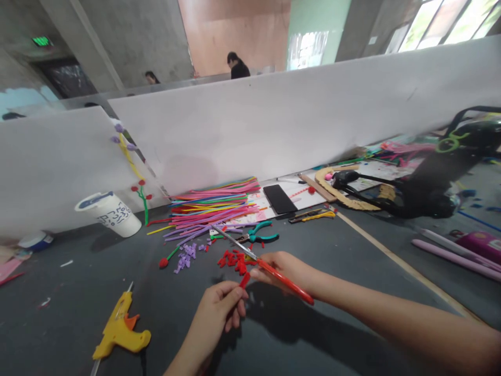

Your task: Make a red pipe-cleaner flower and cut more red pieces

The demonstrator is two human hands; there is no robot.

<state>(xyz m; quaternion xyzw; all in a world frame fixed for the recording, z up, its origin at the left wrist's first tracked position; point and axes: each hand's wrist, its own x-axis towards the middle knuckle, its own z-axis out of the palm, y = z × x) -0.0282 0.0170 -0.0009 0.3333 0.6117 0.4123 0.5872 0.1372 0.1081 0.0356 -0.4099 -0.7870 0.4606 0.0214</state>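
My left hand [215, 308] pinches a short red pipe cleaner piece [245, 280] between thumb and fingers, low over the dark table. My right hand [289, 267] grips a pair of red-handled scissors [285, 283], whose metal blades point up and left, above and past the red piece. Whether the blades are apart is hard to see. Beyond the hands lies a pile of short red pieces [235, 261], with a pile of purple pieces [186, 257] left of it. Teal-handled pliers [262, 237] rest just behind the scissors.
Many-coloured pipe cleaners [219, 203] lie at the back, beside a black phone [279, 199] and a yellow utility knife [313, 215]. A yellow glue gun [121, 326] and a white cup [111, 213] are on the left. A white partition [235, 130] stands behind; people are beyond it.
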